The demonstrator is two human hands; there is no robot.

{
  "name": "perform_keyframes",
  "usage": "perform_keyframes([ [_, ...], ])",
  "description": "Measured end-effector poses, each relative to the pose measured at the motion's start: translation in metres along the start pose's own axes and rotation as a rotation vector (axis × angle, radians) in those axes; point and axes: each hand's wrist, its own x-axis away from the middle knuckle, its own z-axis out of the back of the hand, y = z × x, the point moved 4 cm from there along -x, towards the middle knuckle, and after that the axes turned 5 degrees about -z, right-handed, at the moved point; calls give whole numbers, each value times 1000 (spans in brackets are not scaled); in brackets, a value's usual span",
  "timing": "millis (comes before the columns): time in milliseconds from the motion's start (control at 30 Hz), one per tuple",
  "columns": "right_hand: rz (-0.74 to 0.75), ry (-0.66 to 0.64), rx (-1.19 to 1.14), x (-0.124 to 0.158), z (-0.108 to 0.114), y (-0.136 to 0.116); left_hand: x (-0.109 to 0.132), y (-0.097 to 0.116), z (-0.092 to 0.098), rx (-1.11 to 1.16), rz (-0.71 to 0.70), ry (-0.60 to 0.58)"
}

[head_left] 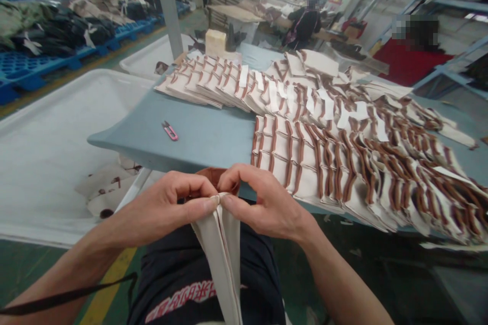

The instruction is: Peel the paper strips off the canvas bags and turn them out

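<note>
The blue table (213,134) spreads in front, beyond both hands. On its left side sits the white bin (49,162); a few pale scraps (107,190) with brown marks lie in the corner nearest the table. Behind it is a second bin (139,58), with something small inside, too unclear to name. Packed rows (301,150) of pale, brown-edged pieces fill much of the table, mostly to the right.

The cloth (224,259) hangs below the fingertips in front of the dark clothes (263,264), just short of the table's near edge. Its long axis runs from the pinch down toward the body, and neither hand is clearly nearer. The left hand (168,205) and right hand (267,200) both pinch its top end, thumbs nearly meeting. The pink snips (170,131) lie on the table, apart from both hands.
</note>
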Motion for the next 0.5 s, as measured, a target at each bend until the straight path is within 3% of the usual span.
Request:
perform_keyframes([
  [67,64,155,76,8,2,-7,0,1,1,-9,5,20],
  [133,74,196,121,16,-2,-12,-1,1,1,-19,-7,41],
  [267,-47,105,107,24,-11,-12,-1,1,0,-23,-57,86],
  [400,-199,-2,-63,21,-14,-5,0,1,-2,-30,-45,95],
  [500,-233,-46,-127,18,-14,-5,2,3,-2,-45,-33,107],
])
